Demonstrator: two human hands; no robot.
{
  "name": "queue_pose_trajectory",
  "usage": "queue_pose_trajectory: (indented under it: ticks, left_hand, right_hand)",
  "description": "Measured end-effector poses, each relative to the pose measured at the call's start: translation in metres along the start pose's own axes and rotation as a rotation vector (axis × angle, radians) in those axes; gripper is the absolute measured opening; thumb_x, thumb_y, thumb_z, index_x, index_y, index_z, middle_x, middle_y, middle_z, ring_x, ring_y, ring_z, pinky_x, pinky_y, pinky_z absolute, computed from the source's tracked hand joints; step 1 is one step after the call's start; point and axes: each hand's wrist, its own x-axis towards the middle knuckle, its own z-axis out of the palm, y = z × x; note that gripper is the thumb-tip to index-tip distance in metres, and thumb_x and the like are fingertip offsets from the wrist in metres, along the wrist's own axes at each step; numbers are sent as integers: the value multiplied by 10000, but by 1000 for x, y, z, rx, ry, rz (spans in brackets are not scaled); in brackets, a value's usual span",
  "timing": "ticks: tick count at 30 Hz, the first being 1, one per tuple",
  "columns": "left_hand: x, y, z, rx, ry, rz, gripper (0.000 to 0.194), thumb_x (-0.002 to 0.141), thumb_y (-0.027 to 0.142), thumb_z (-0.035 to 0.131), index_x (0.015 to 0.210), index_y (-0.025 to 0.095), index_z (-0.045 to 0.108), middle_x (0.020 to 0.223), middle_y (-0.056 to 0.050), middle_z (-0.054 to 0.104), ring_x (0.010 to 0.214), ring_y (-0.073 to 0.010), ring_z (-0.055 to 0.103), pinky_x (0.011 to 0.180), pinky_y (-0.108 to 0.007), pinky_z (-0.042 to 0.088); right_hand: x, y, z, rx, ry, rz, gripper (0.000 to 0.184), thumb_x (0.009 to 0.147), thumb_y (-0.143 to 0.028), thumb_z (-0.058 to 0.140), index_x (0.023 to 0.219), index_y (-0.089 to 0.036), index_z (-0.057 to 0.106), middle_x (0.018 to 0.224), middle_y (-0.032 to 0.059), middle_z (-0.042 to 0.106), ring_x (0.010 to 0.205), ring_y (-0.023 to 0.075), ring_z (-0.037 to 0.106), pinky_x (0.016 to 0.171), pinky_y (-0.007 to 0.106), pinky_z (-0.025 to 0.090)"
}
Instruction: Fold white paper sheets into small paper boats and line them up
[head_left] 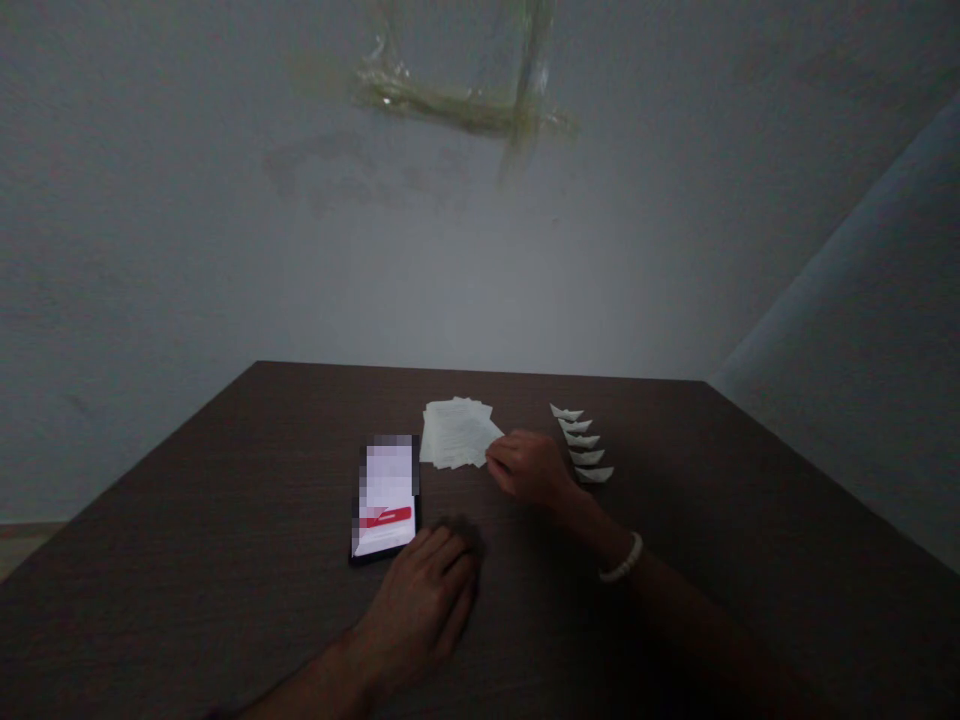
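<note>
A fanned pile of white paper sheets (pixel 457 432) with faint print lies toward the back of the table. My right hand (pixel 531 466) reaches its right edge, with thumb and fingers pinched at the corner of a sheet. Loosely bent, my left hand (pixel 424 600) rests on the tabletop, its fingers a little apart and nothing visible in them. Its fingertips are close to the lower right corner of a lit phone (pixel 386 500). Beyond my right wrist, several small folded paper boats (pixel 589 442) stand in a row running front to back.
All of this lies on a dark brown wooden table (pixel 225 480). A grey wall (pixel 465 280) rises behind its far edge, with strips of yellowed tape (pixel 457 108) on it. My right wrist wears a white bead bracelet (pixel 624 562). The light is dim.
</note>
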Motion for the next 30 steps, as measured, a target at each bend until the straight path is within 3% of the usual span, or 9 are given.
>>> queue_pose_trajectory:
  ticks: [6, 11, 18, 21, 24, 28, 30]
  left_hand:
    - [-1, -5, 1, 80, 196, -20, 273, 888, 151, 400, 1084, 130, 590, 1083, -124, 645, 967, -253, 592, 828, -425, 521]
    - [3, -5, 4, 127, 140, -50, 284, 915, 172, 405, 1126, 143, 593, 1203, -115, 620, 1089, -265, 575, 910, -459, 504]
    - [5, -8, 9, 156, 76, -45, 281, 921, 261, 463, 1133, 144, 605, 1216, -119, 628, 1116, -281, 587, 912, -472, 514]
    - [5, -9, 10, 163, 57, -47, 313, 907, 313, 503, 1146, 134, 597, 1236, -137, 617, 1143, -298, 576, 907, -472, 519]
    - [6, -9, 9, 165, 13, -64, 398, 877, 384, 554, 1179, 126, 573, 1285, -158, 581, 1188, -322, 542, 929, -505, 498]
    - [7, -9, 5, 122, -66, -101, 529, 789, 473, 642, 1210, 165, 548, 1351, -137, 530, 1257, -336, 475, 981, -534, 448]
    - [7, -10, 5, 107, -89, -119, 592, 757, 524, 656, 1219, 174, 538, 1374, -129, 509, 1279, -337, 448, 1008, -531, 424]
  right_hand:
    - [-60, -27, -6, 25, 34, -70, 147, 855, -174, 527, 734, -197, 607, 746, 22, 667, 702, 166, 559, 643, 286, 376]
    - [-96, -48, -6, 145, -4, -86, 78, 824, -185, 584, 761, -219, 615, 757, 9, 672, 719, 171, 562, 622, 287, 411]
    - [-107, -64, -10, 368, 15, -102, 59, 834, -274, 610, 824, -238, 656, 915, 18, 686, 862, 200, 564, 719, 319, 463]
    - [-109, -62, -12, 501, 22, -120, 56, 828, -266, 616, 838, -247, 668, 952, 10, 688, 870, 189, 572, 749, 315, 469]
    - [-110, -51, -11, 610, 68, -76, 71, 807, -190, 621, 815, -243, 667, 858, -8, 692, 796, 163, 573, 751, 301, 467]
    - [-107, -28, -9, 598, 126, 79, 93, 830, -176, 605, 875, -218, 675, 916, 28, 685, 850, 177, 560, 763, 306, 467]
    - [-101, -17, -8, 558, 93, 105, 150, 815, -160, 617, 946, -208, 674, 973, 40, 677, 885, 186, 554, 788, 317, 462]
